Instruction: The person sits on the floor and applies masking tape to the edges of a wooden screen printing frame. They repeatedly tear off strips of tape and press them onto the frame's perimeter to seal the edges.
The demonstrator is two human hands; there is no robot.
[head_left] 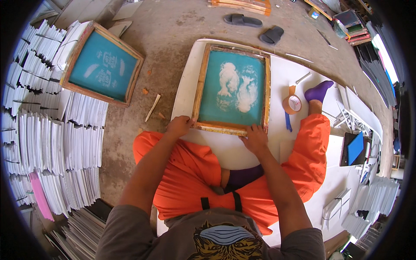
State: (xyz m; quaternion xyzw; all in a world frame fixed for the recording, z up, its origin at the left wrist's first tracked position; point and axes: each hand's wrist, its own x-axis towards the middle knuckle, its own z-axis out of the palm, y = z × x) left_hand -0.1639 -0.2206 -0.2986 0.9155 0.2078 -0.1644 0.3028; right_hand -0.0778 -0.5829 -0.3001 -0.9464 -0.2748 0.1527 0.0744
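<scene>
A wooden-framed screen-printing screen (216,95) lies flat on the white board (182,104) before me, its teal mesh marked with two white animal-like shapes. At its near left corner, my left hand (180,126) is closed on the wooden frame. My right hand (256,139) holds the near rail toward its right end, fingers over the wood. To the right of the screen sits a roll of brown tape (292,104), with a blue strip (288,122) just below it. My crossed legs in orange trousers (299,160) are close to the near rail.
A second teal screen (104,63) leans at the left by tall stacks of white sheets (47,143). Black sandals (242,20) lie on the concrete floor beyond the board. A blue flat object (355,148) and bundled sheets (337,208) are at the right.
</scene>
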